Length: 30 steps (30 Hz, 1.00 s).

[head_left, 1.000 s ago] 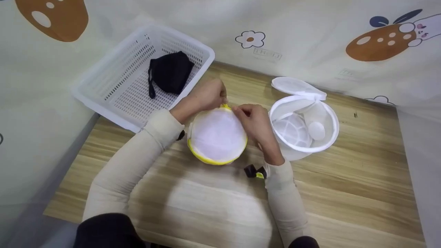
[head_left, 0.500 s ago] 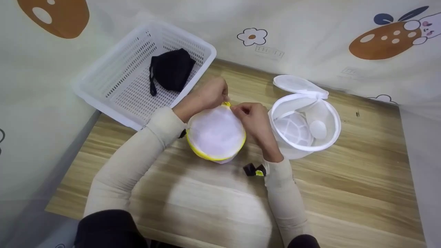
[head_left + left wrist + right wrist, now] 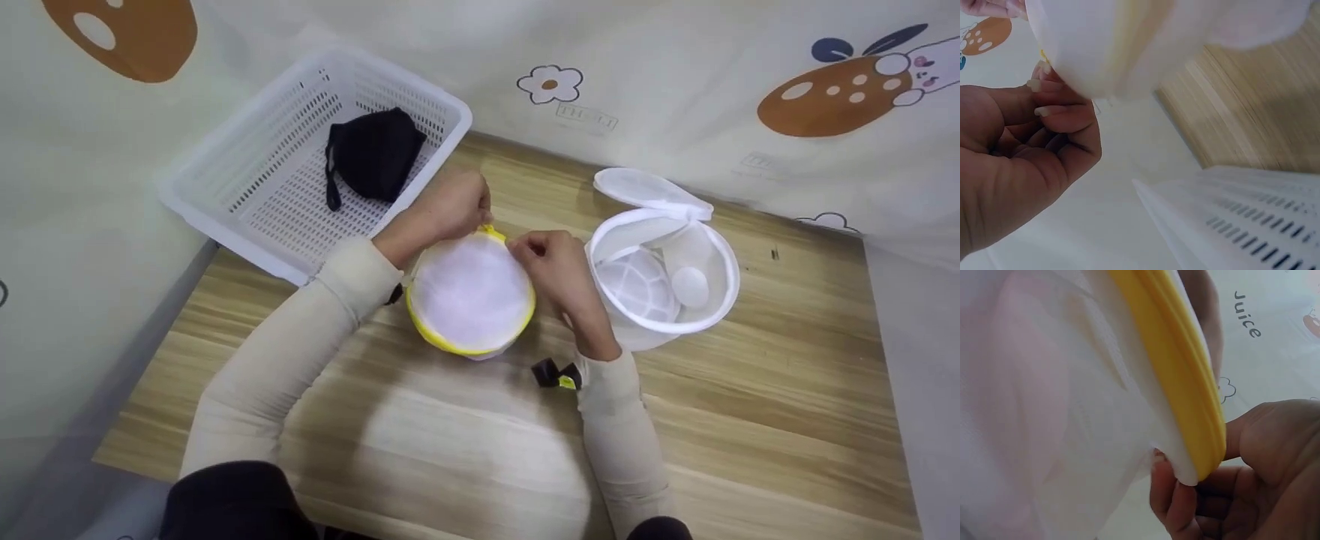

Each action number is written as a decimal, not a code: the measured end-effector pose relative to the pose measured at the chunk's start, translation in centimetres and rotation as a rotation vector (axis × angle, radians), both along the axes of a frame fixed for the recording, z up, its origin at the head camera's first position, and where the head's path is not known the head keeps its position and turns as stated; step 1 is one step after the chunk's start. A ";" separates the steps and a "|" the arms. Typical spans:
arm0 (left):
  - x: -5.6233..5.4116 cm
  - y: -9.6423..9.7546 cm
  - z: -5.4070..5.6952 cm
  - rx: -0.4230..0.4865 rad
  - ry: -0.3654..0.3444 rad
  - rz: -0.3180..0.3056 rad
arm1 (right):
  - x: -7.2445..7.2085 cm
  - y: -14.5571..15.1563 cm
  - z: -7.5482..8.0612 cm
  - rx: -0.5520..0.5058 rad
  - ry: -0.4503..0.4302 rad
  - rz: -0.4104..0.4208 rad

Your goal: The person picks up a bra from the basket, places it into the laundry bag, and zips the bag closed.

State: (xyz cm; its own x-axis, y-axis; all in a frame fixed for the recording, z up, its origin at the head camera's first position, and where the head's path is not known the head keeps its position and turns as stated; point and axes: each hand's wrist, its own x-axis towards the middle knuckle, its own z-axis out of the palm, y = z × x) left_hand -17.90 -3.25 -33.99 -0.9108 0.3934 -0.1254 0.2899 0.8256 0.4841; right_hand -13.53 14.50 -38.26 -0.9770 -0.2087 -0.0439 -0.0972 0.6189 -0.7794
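Observation:
Between my hands is a round white mesh laundry bag (image 3: pixel 472 292) with a yellow zip band (image 3: pixel 439 341) round its top. Something pinkish shows faintly through its wall in the right wrist view. At the far edge my left hand (image 3: pixel 456 204) pinches the yellow band; in the left wrist view its fingertips meet at a small yellow bit, and exactly what they hold is partly hidden. My right hand (image 3: pixel 556 262) grips the rim just to the right, its fingers (image 3: pixel 1163 492) curled under the edge in the right wrist view.
A white perforated basket (image 3: pixel 247 180) at the back left holds a folded black cloth item (image 3: pixel 379 154) with a strap. At right stands a second white mesh laundry bag (image 3: pixel 637 326), its lid (image 3: pixel 641 186) tipped back. A wooden table (image 3: pixel 465 435) lies beneath; a printed curtain hangs behind.
The bag has stayed between my hands, its top tilting slightly. Both hands keep their places at the far edge, the right one shifting a touch along the rim. The camera view moved slightly.

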 end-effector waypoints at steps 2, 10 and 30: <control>0.2 0.4 0.0 0.024 -0.031 -0.011 | 0.0 0.1 -0.2 -0.026 -0.007 0.016; 0.3 1.4 0.3 0.007 -0.017 -0.019 | -0.2 -0.2 -0.5 -0.101 0.006 0.049; -0.2 -0.5 0.4 -0.038 0.034 0.033 | 0.0 -0.7 -0.2 -0.033 0.060 0.005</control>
